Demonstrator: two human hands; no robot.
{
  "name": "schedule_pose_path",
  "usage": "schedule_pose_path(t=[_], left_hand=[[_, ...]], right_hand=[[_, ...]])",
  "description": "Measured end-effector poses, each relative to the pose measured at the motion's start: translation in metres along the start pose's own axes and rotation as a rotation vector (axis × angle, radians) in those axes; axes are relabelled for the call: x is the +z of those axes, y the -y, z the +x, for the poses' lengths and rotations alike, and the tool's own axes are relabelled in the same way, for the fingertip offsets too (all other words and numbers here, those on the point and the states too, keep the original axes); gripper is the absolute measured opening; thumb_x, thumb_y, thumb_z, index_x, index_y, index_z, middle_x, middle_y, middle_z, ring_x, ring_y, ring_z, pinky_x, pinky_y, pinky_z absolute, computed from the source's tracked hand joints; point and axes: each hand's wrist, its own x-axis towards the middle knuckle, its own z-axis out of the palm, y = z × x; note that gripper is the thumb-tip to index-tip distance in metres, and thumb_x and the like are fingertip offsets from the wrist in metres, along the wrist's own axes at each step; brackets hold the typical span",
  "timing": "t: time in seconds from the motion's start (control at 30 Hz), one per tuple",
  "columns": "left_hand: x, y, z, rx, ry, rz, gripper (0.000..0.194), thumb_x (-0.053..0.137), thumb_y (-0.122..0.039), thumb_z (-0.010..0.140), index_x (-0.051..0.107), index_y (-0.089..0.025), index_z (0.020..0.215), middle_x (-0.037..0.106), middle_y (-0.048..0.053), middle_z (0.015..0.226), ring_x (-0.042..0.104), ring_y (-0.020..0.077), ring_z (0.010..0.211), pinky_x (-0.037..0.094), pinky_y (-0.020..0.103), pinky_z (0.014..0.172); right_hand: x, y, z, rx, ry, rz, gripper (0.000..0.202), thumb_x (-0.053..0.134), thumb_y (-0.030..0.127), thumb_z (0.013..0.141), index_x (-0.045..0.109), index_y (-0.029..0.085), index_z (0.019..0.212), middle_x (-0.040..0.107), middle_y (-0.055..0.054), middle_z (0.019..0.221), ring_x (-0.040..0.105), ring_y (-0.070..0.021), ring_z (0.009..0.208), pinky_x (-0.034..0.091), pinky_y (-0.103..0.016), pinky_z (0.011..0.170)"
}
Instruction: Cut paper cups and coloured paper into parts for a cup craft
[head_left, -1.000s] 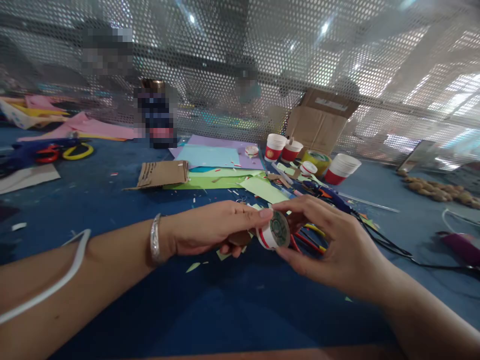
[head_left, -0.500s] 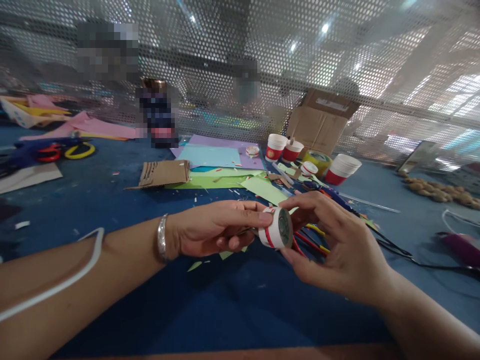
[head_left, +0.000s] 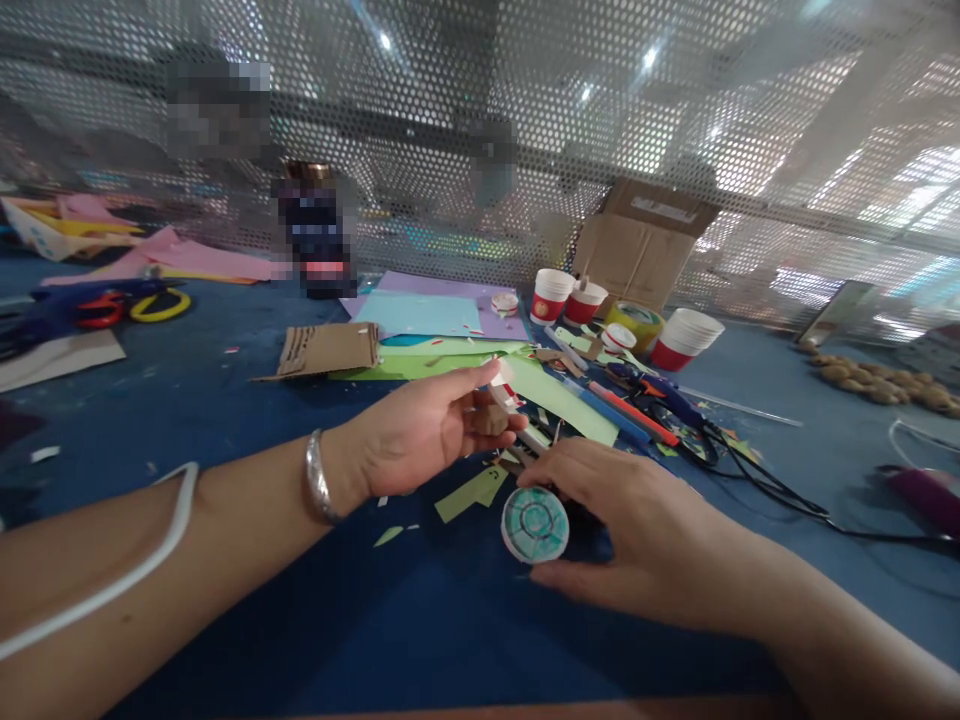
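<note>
— Looking down from the head view, what does the right hand (head_left: 645, 530) have?

— It lies low over the blue surface (head_left: 225, 400), its fingers (head_left: 570, 575) curled round a small paper cup (head_left: 535, 523). The cup is turned so that its round end, drawn over in green, faces the camera. The thumb comes over the top of it and the other fingers pass beneath, so the grip is closed on the cup.

— And the left hand (head_left: 416, 430)?

— It is raised a little above and to the left of the cup, palm turned inward. Its fingers (head_left: 480, 378) are partly curled and pinch a small scrap of brown card (head_left: 491, 418) with a bit of white and red at the tip. A silver bangle (head_left: 319, 477) sits on that wrist, and a white cord (head_left: 127, 560) crosses the forearm.

— Do the two hands touch?

— No, they are near but apart; the cup sits just below and to the right of the scrap.

— What lies about them?

— A green paper offcut (head_left: 472, 492) rests on the surface between the hands. Farther back are sheets of green paper (head_left: 559, 398), light blue paper (head_left: 416, 313) and a piece of corrugated cardboard (head_left: 326, 347). Red-and-white paper cups (head_left: 551, 295) stand near a roll of tape (head_left: 634, 322) and a stack of cups (head_left: 684, 338) lying on its side. A cardboard box (head_left: 637, 240) leans against the perforated metal screen (head_left: 480, 130) behind. A black cable (head_left: 780, 495) trails off to the right.
</note>
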Motion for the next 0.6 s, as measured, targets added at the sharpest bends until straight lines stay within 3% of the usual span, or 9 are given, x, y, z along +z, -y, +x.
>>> schedule_pose_path(t=[0.1,0.23,0.6], left_hand=[[0.004,0.005,-0.001,0.032,-0.001,-0.003,0.025,0.055,-0.033,0.098,0.064,-0.013,0.088,0.070,0.010,0.088,0.070,0.0207,0.093,0.055,0.032,0.087],[0.011,0.010,-0.004,0.014,-0.019,-0.028,0.026,0.052,-0.035,0.099,0.065,-0.013,0.092,0.069,0.009,0.095,0.069,0.0174,0.088,0.055,0.031,0.086],[0.026,0.022,-0.014,0.032,-0.027,-0.047,0.027,0.054,-0.036,0.098,0.065,-0.012,0.092,0.066,0.007,0.091,0.065,0.0128,0.075,0.054,0.024,0.069]], right_hand=[[0.003,-0.003,0.000,-0.034,-0.085,0.008,0.041,0.071,0.047,0.086,0.063,0.023,0.118,0.068,-0.005,0.109,0.065,-0.0212,0.097,0.053,-0.034,0.080],[0.006,-0.006,0.002,-0.051,-0.288,-0.083,0.031,0.059,0.036,0.097,0.062,0.021,0.124,0.068,-0.008,0.108,0.065,-0.0208,0.097,0.052,-0.034,0.083],[0.019,-0.006,0.013,-0.104,-0.343,-0.293,0.022,0.057,0.027,0.098,0.067,0.017,0.115,0.071,-0.008,0.094,0.068,-0.0208,0.084,0.055,-0.034,0.071]])
